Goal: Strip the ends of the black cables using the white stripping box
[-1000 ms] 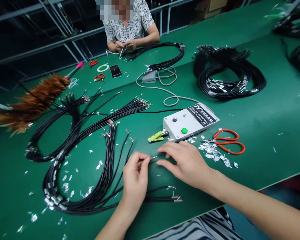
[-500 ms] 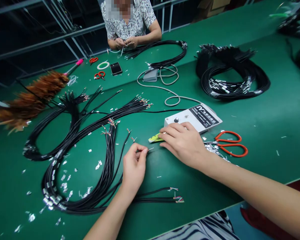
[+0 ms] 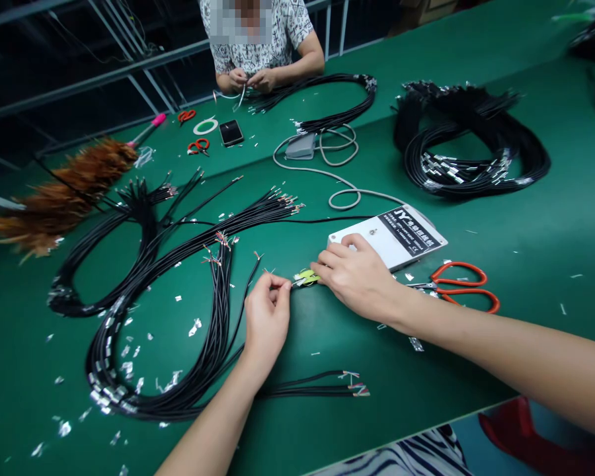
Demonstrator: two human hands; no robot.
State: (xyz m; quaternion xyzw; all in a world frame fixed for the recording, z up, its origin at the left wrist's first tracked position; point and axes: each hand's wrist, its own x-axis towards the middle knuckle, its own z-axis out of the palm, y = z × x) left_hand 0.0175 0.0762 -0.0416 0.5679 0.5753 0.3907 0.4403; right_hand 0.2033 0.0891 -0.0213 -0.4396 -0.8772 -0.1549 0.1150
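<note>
Left hand (image 3: 266, 316) fingers pinched on thin, limp black wire end (image 3: 283, 285); right hand (image 3: 359, 277) fingers together steadying yellow-green clip (image 3: 305, 277); grip near tip.

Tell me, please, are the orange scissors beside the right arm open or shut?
Shut: the orange scissors lie flat on the table, handle loops together, blades closed.

A long green-topped workbench (image 3: 525, 225) fills the view, with grey metal rails (image 3: 104, 76) against darkness behind.
</note>
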